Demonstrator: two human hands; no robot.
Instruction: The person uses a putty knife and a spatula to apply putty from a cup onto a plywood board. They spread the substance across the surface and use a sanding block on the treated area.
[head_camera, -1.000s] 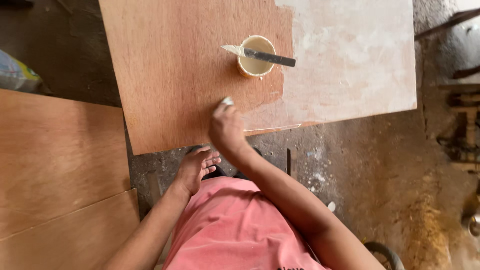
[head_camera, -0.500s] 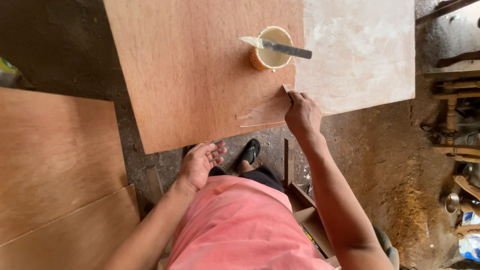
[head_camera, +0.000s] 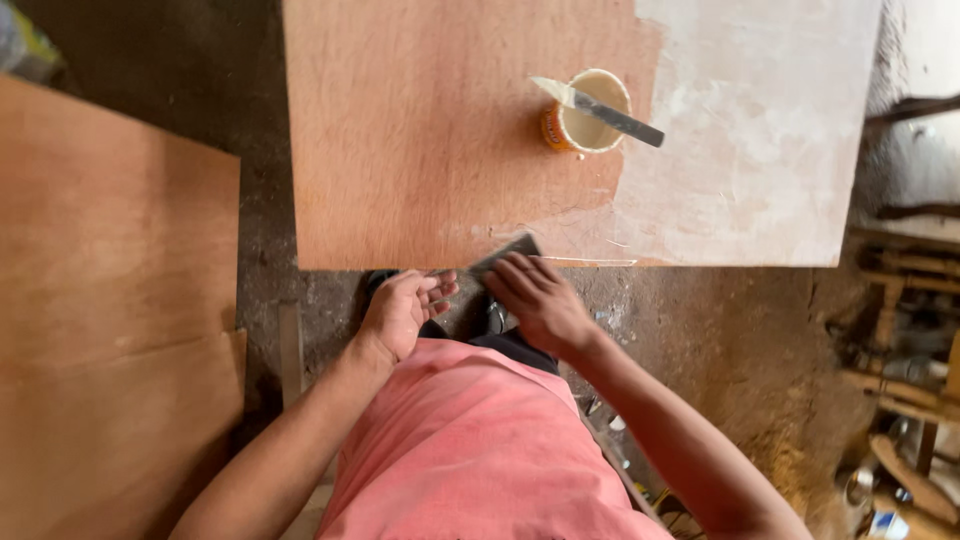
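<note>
Since half a second ago our right hand (head_camera: 540, 298) has drawn back from the right part of the board's near edge toward the middle, and it now sits just below that edge, close to our left hand (head_camera: 405, 310), which has barely shifted.

Around us: the plywood board (head_camera: 430, 150) lies flat as our worktop, its left part bare reddish wood, its right part covered with a pale, chalky coat (head_camera: 750, 150). On it, well away from our hands, stands a small round tub (head_camera: 585, 122) of pale paste, and a putty knife (head_camera: 600, 108) rests across its rim, blade to the left, dark handle to the right. To the left, more plywood sheets (head_camera: 110, 300) lie on the dusty floor (head_camera: 720, 340). At far right there is a clutter of wooden pieces (head_camera: 900, 290). Nothing stands between our hands and the board edge.

The thing in hand is a flat, dark grey scraper blade (head_camera: 507, 250) (thin, roughly rectangular, slightly blurred). It lies tilted at the near edge of the board, right where bare wood meets the pale coat. Our right grip is closed on it, fingertips (head_camera: 515, 268) pressing its near end. Our left grip is loosely open, palm up, fingers curled, holding nothing that we can see, just beside the blade.

The tub and knife stand as before.
</note>
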